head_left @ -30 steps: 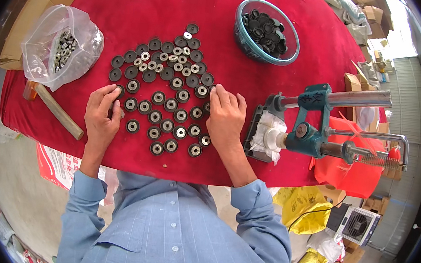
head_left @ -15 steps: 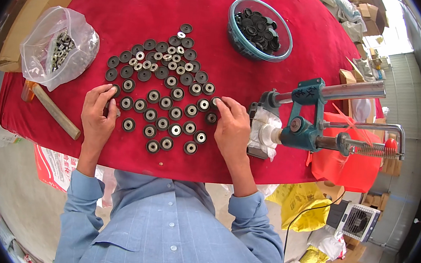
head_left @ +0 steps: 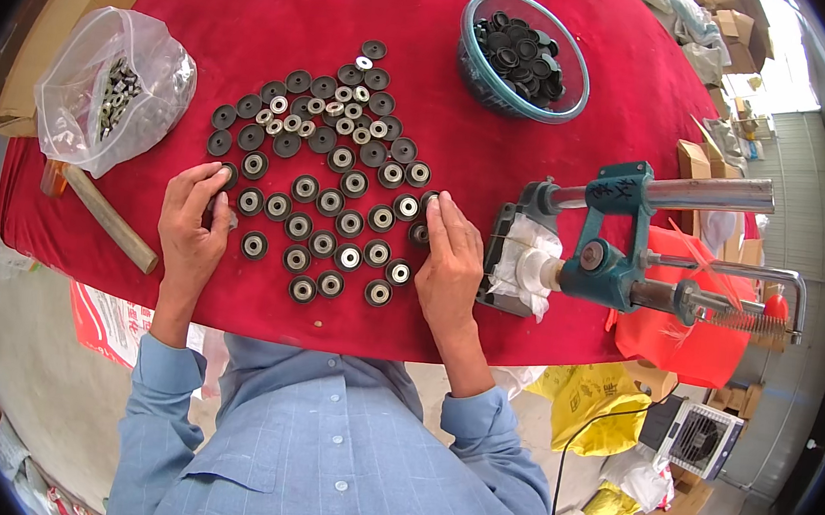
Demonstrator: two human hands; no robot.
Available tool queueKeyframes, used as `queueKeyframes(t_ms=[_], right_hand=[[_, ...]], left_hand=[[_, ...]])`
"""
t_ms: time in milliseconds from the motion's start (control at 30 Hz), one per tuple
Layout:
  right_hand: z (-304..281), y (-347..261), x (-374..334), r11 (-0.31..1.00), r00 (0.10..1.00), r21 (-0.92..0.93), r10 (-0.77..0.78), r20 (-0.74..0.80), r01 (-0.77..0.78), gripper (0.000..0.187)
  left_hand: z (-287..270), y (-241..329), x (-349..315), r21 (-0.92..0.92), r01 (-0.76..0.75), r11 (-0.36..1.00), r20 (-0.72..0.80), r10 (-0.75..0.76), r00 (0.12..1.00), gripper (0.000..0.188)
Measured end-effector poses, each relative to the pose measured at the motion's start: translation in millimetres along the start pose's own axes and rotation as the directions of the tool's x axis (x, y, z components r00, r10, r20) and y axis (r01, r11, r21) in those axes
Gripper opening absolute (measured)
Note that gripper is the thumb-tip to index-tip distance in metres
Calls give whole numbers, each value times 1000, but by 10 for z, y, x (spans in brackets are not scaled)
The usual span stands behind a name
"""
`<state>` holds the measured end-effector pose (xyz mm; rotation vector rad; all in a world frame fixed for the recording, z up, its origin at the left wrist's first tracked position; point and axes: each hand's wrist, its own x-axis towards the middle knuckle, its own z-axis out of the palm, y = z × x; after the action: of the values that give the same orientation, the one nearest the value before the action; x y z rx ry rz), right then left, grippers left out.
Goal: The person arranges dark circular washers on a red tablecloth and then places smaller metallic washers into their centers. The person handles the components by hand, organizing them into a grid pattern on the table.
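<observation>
Small black wheels [head_left: 305,188] lie in loose rows on the red cloth, many with a silver bearing in the centre. Farther back are bare black wheels [head_left: 287,144] with loose silver bearings [head_left: 280,105] among them. My left hand [head_left: 192,224] is at the left edge of the group, fingers curled, index fingertip against a black wheel [head_left: 228,177]. A small greyish piece [head_left: 232,219] shows beside its thumb; what the curled fingers hold is hidden. My right hand [head_left: 451,261] reaches the right edge, fingers stretched out and side by side, fingertips at a wheel [head_left: 428,201] they partly cover.
A green-and-steel hand press [head_left: 606,237] lies to the right, its base wrapped in white. A blue-rimmed tub [head_left: 575,100] of black discs stands at the back. On the left are a clear bag [head_left: 157,88] of metal parts, a stick [head_left: 112,218] and a cardboard box [head_left: 85,23].
My right fingers have gone from a pinch over a bearing to lying stretched against the wheel, slightly farther right. My left hand has barely moved. The whole view has shifted a little.
</observation>
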<state>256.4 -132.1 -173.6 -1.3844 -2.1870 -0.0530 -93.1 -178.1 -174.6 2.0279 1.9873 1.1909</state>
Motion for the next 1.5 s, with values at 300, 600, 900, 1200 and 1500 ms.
queueKeyframes(t_ms=[300, 600, 900, 1200, 1500], right_hand=[[12, -25, 54, 999, 1000, -23, 28, 0, -28, 48], [-108, 89, 119, 954, 990, 267, 121, 78, -138, 46], [-60, 66, 715, 894, 979, 400, 183, 87, -203, 38], [170, -273, 1095, 898, 992, 427, 67, 105, -105, 28], [454, -359, 1250, 982, 987, 167, -105, 125, 83, 26]], left_hand=[[-5, 105, 18, -37, 55, 998, -34, -56, 998, 32], [-38, 101, 35, -137, 3, 991, -13, -4, 1000, 29], [16, 259, 254, -114, 39, 993, 80, -30, 996, 35], [27, 264, 342, -117, -47, 992, 146, 64, 987, 27], [128, 436, 708, -83, -51, 995, 72, 57, 996, 31]])
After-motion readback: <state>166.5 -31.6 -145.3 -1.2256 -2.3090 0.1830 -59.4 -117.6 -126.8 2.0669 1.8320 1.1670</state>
